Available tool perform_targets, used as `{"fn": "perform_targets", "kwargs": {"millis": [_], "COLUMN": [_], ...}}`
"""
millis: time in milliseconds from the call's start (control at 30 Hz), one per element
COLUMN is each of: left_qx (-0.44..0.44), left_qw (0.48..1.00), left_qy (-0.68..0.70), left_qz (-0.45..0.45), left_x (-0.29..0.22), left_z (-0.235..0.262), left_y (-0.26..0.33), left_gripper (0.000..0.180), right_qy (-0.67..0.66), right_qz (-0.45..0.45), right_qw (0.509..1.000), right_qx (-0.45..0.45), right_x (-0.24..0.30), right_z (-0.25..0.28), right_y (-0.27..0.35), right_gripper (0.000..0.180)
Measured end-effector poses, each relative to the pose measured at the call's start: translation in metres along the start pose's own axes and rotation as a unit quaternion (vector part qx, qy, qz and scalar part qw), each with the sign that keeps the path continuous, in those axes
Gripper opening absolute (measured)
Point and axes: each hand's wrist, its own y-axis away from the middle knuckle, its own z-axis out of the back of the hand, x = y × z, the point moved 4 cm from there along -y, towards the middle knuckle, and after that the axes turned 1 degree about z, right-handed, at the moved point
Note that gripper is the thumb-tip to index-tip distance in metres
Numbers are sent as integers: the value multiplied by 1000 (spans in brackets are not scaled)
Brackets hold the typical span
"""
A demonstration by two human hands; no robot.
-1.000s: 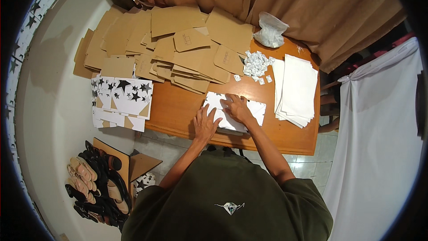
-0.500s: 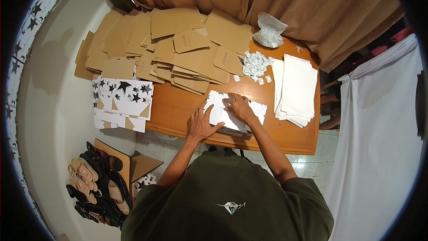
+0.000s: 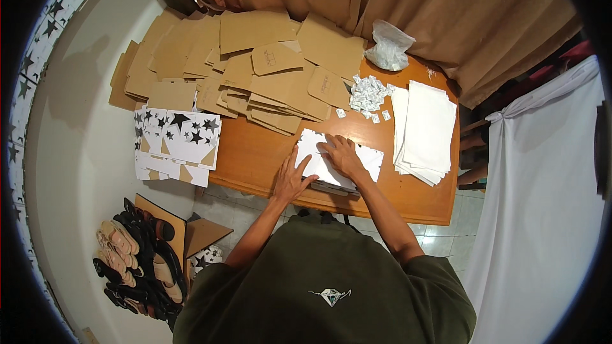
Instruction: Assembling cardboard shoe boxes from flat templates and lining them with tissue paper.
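Observation:
A white box (image 3: pixel 370 159) printed with dark stars lies near the front edge of the brown wooden table (image 3: pixel 255 164). My left hand (image 3: pixel 291 179) rests against its left end, fingers stretched up along the side and thumb spread over the top. On the middle of the white top lies my right hand (image 3: pixel 344 157), its fingers extended to the left and pressing on the surface. Neither hand appears to grip anything. The box's front side is mostly hidden by the viewing angle.
Flat brown cardboard pieces (image 3: pixel 274 25) cover the back left. Star-printed white sheets (image 3: pixel 185 146) lie at left. Small white packets (image 3: pixel 368 94) sit below a clear plastic bag (image 3: pixel 389 48). White sheets (image 3: pixel 426 127) lie at right. Shoes (image 3: pixel 143 255) stand low on the left.
The fingers of my right hand have flattened a little on the box top. My left hand stays at the box's left end, its thumb slightly shifted.

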Motion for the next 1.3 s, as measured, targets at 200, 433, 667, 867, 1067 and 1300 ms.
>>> {"fn": "perform_targets", "kwargs": {"millis": [200,433,667,867,1067,1300], "left_qx": [-39,19,17,14,1,5], "left_qw": [999,997,1000,999,1000,999], "left_qy": [26,-76,-16,45,-28,-42], "left_qz": [1,-10,3,15,-12,-4], "left_x": [12,-11,5,-1,-4,-5], "left_z": [-12,9,-7,3,2,4], "left_y": [10,4,12,4,5,3], "left_gripper": [66,67,64,56,54,53], "right_qy": [-80,-32,-53,-56,-53,-19], "right_qz": [-9,-12,-22,-29,-18,-5], "right_qw": [996,999,998,998,998,1000], "right_qx": [30,-1,14,13,7,-19], "right_x": [2,-1,-2,-7,-3,-5], "right_z": [8,2,2,2,-1,-10], "right_y": [-1,0,-1,0,-1,1], "right_gripper": [31,33,32,32,31,33]}}
